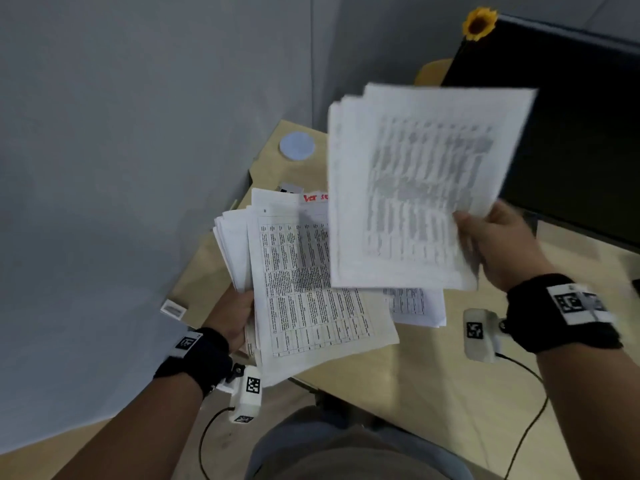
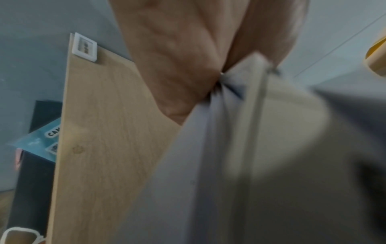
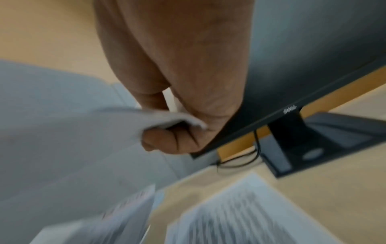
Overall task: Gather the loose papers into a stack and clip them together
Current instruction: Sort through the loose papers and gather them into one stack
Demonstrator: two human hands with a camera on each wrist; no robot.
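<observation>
My left hand [image 1: 239, 317] grips a thick, uneven bundle of printed papers [image 1: 304, 292] by its lower left edge, above the desk's left side; the wrist view shows the bundle [image 2: 229, 148] pinched against my palm [image 2: 177, 66]. My right hand [image 1: 491, 244] holds a second, thinner batch of sheets [image 1: 415, 188] raised and blurred, to the right of and above the first bundle. In the right wrist view my fingers [image 3: 167, 142] curl under that batch's corner [image 3: 158, 118]. More printed sheets [image 1: 415, 306] lie on the wooden desk [image 1: 433, 375] beneath. No clip shows.
A black monitor [image 1: 571, 133] stands at the back right, its stand [image 3: 292, 140] and cable on the desk. A yellow sunflower [image 1: 479, 24] sits by its top corner. A round pale coaster [image 1: 297, 146] lies at the desk's far left. Grey partition walls [image 1: 138, 133] close the left side.
</observation>
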